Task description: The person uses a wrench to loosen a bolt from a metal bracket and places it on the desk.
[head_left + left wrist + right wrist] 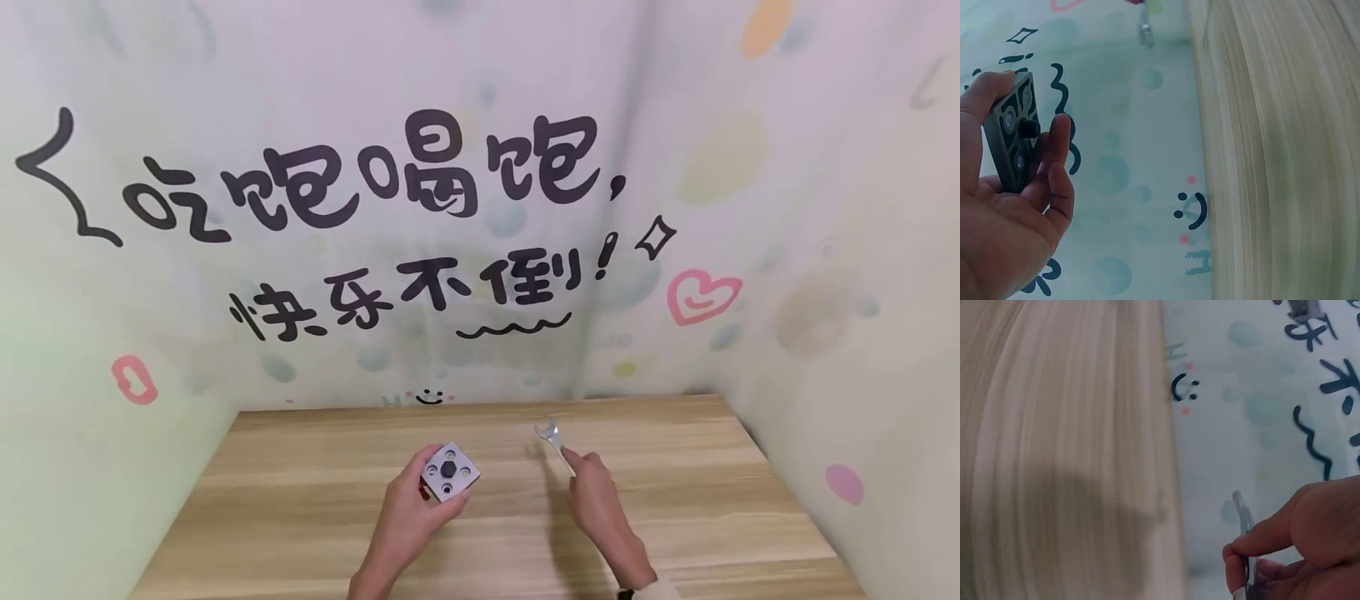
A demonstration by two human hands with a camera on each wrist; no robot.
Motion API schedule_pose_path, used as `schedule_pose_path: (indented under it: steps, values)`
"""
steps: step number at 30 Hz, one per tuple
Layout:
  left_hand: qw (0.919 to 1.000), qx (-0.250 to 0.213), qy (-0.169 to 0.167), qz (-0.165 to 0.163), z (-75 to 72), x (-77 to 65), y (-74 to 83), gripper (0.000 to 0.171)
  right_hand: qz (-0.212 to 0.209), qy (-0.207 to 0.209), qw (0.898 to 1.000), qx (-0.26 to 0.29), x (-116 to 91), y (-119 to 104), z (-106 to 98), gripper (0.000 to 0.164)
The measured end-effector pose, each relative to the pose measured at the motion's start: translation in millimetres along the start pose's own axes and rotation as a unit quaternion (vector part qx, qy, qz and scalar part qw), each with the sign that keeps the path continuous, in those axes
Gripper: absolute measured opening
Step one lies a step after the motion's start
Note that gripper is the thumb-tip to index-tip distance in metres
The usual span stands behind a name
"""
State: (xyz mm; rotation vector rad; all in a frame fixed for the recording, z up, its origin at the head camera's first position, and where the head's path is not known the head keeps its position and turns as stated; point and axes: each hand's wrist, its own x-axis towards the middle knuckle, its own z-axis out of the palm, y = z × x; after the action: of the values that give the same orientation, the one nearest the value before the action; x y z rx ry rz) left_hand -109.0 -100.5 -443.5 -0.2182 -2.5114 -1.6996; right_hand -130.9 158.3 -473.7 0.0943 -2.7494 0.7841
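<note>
Left hand (408, 512): seen nearest in the head view, raised above the desk; thumb and fingers are curled round the edges of the square grey metal plate.
Desk (300, 517): a light wooden top with lengthwise grain, set into a corner of the painted wall (480, 167), on which black lettering and a pink heart are drawn.
Right hand (596, 500): held over the desk right of the left hand; fingers are clamped on the handle of the silver open-ended spanner.
Square grey metal plate (450, 472): held tilted, off the desk; a black bolt head (448, 469) is seen at its centre, holes near its corners.
Silver open-ended spanner (553, 440): pointed away toward the wall, its open end uppermost, apart from the plate.
</note>
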Motion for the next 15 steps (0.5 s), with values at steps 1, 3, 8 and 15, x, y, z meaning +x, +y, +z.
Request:
schedule_pose_path:
  steps: [1,3,8,15]
  values:
    - [1.0000,-0.002,0.005,0.002,-1.1,-1.7,-0.5,0.068,0.008,-0.005,1.000,-0.003,0.7,2.1,3.9,0.045]
    - [0.9999,-0.004,0.010,0.008,-2.6,-3.8,-2.4,0.068,0.015,-0.011,1.000,-0.011,2.5,6.2,12.0,0.046]
    - [0.9999,-0.006,-0.007,0.006,-4.5,-8.6,11.8,0.066,0.035,-0.013,0.999,-0.038,6.0,20.0,28.3,0.032]
    - [0.9994,-0.012,-0.029,0.015,9.9,-2.7,0.2,0.067,0.047,0.016,0.997,-0.051,5.6,30.5,32.4,0.014]
